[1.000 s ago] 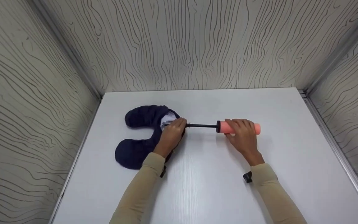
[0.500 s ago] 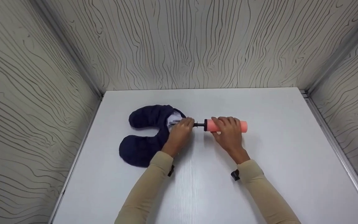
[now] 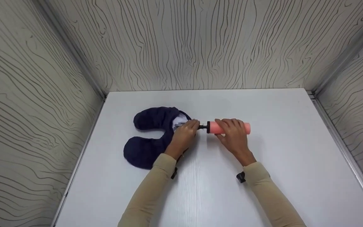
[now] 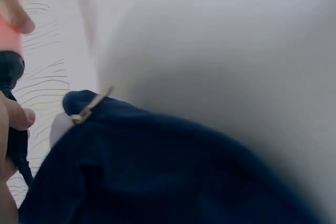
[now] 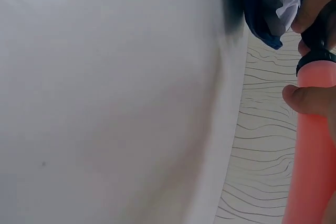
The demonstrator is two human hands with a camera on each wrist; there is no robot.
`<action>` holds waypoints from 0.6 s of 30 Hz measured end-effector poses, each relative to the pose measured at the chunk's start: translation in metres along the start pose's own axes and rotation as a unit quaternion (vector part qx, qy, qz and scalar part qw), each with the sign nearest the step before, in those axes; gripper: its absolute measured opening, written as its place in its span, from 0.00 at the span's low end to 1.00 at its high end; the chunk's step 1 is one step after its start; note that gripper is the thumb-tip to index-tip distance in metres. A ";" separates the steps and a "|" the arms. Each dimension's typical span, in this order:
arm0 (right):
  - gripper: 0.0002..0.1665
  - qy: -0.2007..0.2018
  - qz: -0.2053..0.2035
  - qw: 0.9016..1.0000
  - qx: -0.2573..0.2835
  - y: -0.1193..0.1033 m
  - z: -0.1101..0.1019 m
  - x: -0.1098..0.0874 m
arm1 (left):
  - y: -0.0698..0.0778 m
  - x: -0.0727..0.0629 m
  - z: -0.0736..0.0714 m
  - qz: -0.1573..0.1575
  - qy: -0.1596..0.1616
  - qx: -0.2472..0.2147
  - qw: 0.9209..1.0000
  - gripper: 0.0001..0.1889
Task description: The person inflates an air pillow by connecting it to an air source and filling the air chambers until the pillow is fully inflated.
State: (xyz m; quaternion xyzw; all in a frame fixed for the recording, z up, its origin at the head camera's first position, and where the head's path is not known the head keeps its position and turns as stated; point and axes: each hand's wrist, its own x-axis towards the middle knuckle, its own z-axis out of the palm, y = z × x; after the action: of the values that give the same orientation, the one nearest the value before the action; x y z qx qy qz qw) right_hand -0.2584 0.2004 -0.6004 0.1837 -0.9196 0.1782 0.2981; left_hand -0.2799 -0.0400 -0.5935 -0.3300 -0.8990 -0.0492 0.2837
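The fingers of my left hand (image 3: 184, 135) are curled round the black part (image 3: 202, 127) of a pump (image 3: 213, 127). The fingers of my right hand (image 3: 234, 136) are wrapped round its pink tube, with my thumb on the side. Only a short bit of black shows between my two hands. The pump points straight from side to side, the same way as the back edge of the desk (image 3: 295, 132). I can't tell if it touches the desk.

A dark blue pillow (image 3: 156, 146) lies on the desk, nearer the left edge than the right. It is shaped like a U, and its two ends face the left edge. My left hand covers some of its round side. White stuff (image 3: 179, 120) peeks out of the pillow next to my fingers. A small zip pull (image 4: 94, 106) sticks up there. My tan sleeves (image 3: 268, 189) reach in from the front. Wavy lines cover the wall (image 3: 200, 47) past the back edge.
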 end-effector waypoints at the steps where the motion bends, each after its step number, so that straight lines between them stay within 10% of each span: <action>1: 0.40 -0.004 0.005 1.000 0.001 0.002 -0.001 -0.001 | -0.001 -0.001 0.001 0.000 0.002 -0.003 1.000 0.16; 18: 0.38 0.002 0.066 0.998 0.020 0.030 -0.017 -0.015 | -0.017 -0.010 -0.005 -0.025 -0.007 -0.006 1.000 0.16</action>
State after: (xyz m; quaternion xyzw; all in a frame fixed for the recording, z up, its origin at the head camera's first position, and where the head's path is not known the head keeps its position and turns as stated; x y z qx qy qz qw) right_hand -0.2524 0.2377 -0.6029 0.1282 -0.9253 0.2159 0.2843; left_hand -0.2820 -0.0606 -0.5928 -0.3097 -0.9085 -0.0595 0.2742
